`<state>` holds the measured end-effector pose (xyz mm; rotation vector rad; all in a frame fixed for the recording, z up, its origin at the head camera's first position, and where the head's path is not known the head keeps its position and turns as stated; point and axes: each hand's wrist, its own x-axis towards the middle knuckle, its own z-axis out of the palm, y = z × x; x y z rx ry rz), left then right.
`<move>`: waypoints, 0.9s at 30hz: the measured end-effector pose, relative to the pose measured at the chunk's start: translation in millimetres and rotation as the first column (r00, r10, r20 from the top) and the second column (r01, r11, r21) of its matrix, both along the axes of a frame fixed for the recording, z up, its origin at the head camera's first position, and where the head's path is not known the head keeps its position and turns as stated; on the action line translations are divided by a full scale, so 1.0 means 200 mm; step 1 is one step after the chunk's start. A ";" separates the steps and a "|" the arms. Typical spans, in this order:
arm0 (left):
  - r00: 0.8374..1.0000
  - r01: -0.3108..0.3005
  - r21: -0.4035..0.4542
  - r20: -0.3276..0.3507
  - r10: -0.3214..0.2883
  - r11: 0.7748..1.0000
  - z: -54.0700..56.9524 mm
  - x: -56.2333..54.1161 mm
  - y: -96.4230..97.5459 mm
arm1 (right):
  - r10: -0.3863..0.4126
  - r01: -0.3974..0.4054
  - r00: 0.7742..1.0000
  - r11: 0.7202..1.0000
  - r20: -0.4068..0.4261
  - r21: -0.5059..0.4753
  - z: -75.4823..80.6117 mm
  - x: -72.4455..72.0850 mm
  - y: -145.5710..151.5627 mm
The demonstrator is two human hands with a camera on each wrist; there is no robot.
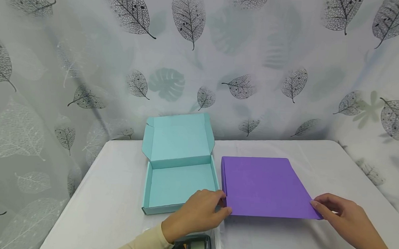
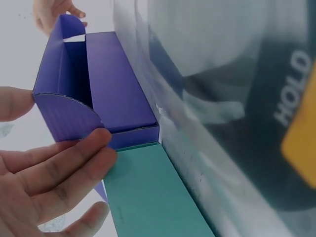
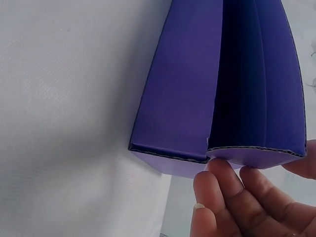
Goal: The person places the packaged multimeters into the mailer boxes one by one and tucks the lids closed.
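A purple cardboard box [image 1: 260, 186] lies on the white table, its lid slightly raised along the near edge. Both wrist views show a dark gap between lid and front wall. My left hand [image 1: 198, 217] holds the lid's near left corner, thumb on the lid edge and fingers against the curved side flap [image 2: 71, 116]. At the near right corner, my right hand [image 1: 345, 220] pinches the lid between thumb and fingers, its fingertips beneath the other side flap [image 3: 259, 155]. To the left, touching or nearly touching, is an open teal box [image 1: 183, 183] with nothing inside.
The teal box's lid [image 1: 182, 135] stands up and leans back. Below my left wrist sits a dark device [image 1: 189, 246], partly hidden by the arm; clear plastic with "HOLD" lettering [image 2: 294, 89] fills the left wrist view's right side. A leaf-print curtain [image 1: 202, 65] hangs behind the table.
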<state>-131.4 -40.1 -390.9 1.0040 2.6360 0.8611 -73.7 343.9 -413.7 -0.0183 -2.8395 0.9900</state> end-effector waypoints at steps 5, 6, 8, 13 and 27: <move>1.000 -0.001 -0.030 -0.022 0.000 1.000 0.01 0.00 0.01 | 0.021 -0.020 1.000 0.999 -0.010 0.034 -0.01 -0.03 0.01; 1.000 0.002 -0.037 -0.027 -0.003 0.999 0.01 0.00 0.01 | 0.026 -0.026 1.000 0.999 -0.001 0.037 -0.01 -0.04 0.01; 0.999 0.011 -0.046 -0.030 -0.012 0.999 0.01 0.00 0.01 | 0.034 -0.035 0.999 0.999 0.020 0.031 -0.01 -0.05 0.02; 0.999 0.020 -0.067 -0.034 -0.023 0.998 0.02 0.00 0.01 | 0.054 -0.054 0.997 0.998 0.055 0.013 -0.01 -0.05 0.03; 0.998 0.005 -0.113 -0.058 -0.012 0.994 0.01 0.01 0.03 | 0.084 -0.086 0.996 0.994 0.028 0.066 -0.05 -0.04 0.02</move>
